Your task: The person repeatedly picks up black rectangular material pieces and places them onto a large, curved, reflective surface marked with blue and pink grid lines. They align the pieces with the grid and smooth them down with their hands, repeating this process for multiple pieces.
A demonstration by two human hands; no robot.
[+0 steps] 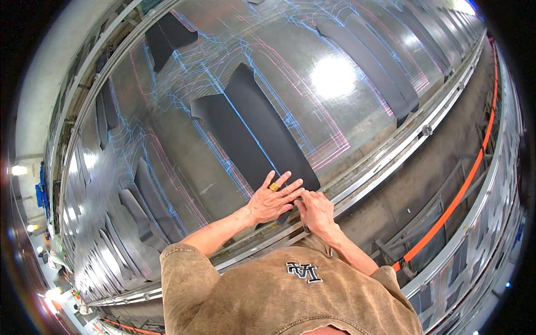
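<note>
Head view shows the black garment-shaped panel (267, 125) on the tabletop (184, 137), its long axis running far and left from the left hand (269, 203), spread ungripping over its near end, while the right hand (318, 212) curls just right, its hold impossible to tell.

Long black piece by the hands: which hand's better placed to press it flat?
Probably the left hand: it is spread palm-down over the near end of the black piece. The right hand is curled beside the left.
</note>
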